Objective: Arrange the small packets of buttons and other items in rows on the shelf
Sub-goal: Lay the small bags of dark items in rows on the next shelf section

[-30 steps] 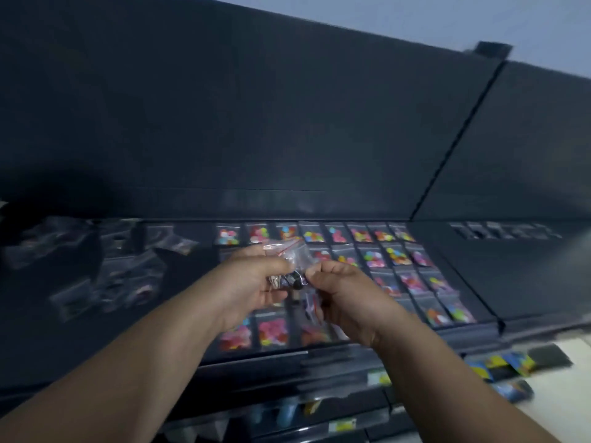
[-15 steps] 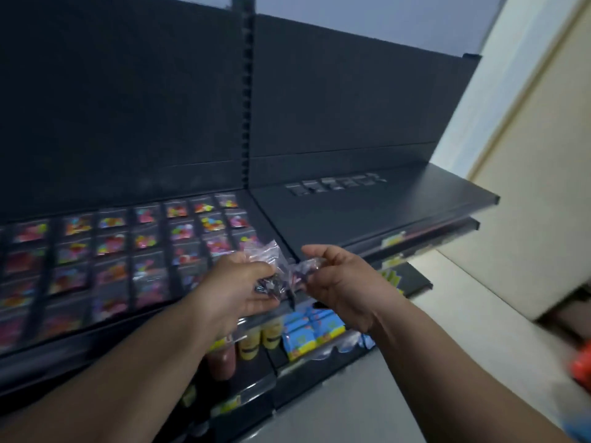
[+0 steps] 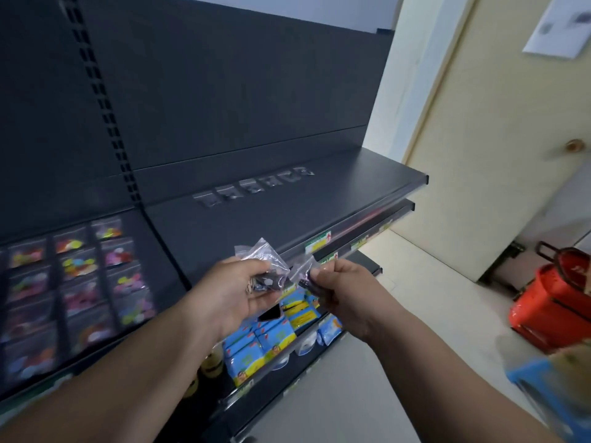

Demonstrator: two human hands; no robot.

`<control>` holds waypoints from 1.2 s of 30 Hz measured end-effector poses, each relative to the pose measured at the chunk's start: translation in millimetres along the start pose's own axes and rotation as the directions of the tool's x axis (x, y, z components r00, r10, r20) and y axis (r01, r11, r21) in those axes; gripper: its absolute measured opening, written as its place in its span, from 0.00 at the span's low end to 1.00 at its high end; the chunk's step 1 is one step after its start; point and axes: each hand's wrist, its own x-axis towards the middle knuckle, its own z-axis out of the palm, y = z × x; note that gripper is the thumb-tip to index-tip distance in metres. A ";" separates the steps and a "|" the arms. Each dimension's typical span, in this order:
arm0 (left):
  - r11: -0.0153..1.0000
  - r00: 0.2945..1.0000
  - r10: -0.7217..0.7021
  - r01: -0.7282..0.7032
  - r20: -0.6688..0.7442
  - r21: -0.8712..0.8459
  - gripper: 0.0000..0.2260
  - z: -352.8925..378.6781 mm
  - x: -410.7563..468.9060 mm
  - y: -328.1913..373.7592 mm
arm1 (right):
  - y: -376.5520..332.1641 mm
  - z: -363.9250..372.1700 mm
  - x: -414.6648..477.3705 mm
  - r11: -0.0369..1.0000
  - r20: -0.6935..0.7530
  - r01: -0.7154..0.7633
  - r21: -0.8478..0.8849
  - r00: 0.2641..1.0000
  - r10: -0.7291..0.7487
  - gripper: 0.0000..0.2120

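Colourful packets (image 3: 80,282) are laid in rows at the left of the shelf (image 3: 351,183). A bunch (image 3: 260,257) of clear packets with dark contents is gripped by curled fingers of the left hand (image 3: 230,295). One packet (image 3: 302,266) is pinched by the right hand (image 3: 345,292), just before the shelf's front edge. A back row (image 3: 252,187) is seen, with bare shelf before it.
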 end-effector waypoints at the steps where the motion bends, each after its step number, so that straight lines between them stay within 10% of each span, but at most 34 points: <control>1: 1.000 1.000 -0.005 0.005 0.012 0.003 0.09 5.6 12.9 2.8 | -4.3 -4.7 12.1 0.996 -0.016 -0.037 0.085 0.999 0.039 0.12; 7: 0.999 0.994 -0.040 0.038 0.103 0.016 0.11 38.1 86.2 35.7 | -40.5 -19.2 86.1 0.949 0.016 -0.107 0.298 0.994 0.107 0.10; 16: 0.998 0.998 -0.012 0.008 0.069 0.060 0.15 40.6 151.7 80.7 | -74.4 -15.3 169.7 0.984 0.199 -0.122 0.130 0.975 0.095 0.10; 32: 0.966 0.857 0.122 -0.218 -0.501 -0.137 0.09 -45.9 149.7 99.0 | -68.1 93.1 276.5 0.923 0.441 0.009 -0.386 0.880 0.176 0.12; 34: 0.961 0.819 0.113 -0.234 -0.563 -0.148 0.10 -47.3 147.0 94.6 | -65.6 99.1 286.9 0.786 0.498 0.262 -0.560 0.865 0.067 0.12; 36: 0.955 0.788 0.112 -0.254 -0.606 -0.153 0.11 -45.6 146.9 91.3 | -63.3 96.0 296.9 0.395 0.602 0.587 -0.706 0.792 -0.102 0.17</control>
